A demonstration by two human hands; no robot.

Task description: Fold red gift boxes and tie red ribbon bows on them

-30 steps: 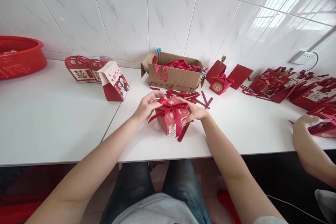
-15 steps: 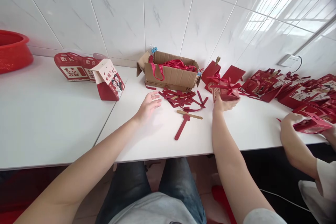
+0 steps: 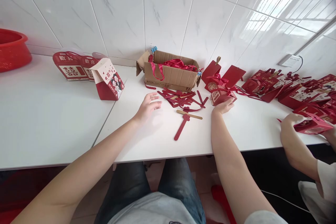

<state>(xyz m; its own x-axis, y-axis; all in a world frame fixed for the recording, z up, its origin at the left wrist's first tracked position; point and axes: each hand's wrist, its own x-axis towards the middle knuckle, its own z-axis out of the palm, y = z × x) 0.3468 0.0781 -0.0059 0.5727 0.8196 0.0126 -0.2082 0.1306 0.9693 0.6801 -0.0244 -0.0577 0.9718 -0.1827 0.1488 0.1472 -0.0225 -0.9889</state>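
My left hand [image 3: 148, 106] hangs over the white table [image 3: 65, 126] with its fingers apart and nothing in it. Just right of it lies a pile of red strips [image 3: 178, 98], with a gold strip [image 3: 195, 116] and a red flower-ended strip [image 3: 181, 127] nearer the front. My right hand [image 3: 224, 106] is wrapped round the near side of a small red box with a ribbon bow [image 3: 220, 95]. Behind that box stand two red boxes or bags [image 3: 234, 74] with upright flaps, partly hidden by the ribbon.
A cardboard box [image 3: 168, 79] of red ribbons stands by the wall. At the left are a red-and-white box [image 3: 109, 84], heart-topped bags [image 3: 72, 70] and a red basin [image 3: 13, 50]. At the right, another person's hands [image 3: 290, 122] hold a red box [image 3: 313, 125] near many others.
My right hand and the small bowed box have moved slightly down and left, and the box now sits lower, by the table surface. My left hand has hardly moved.
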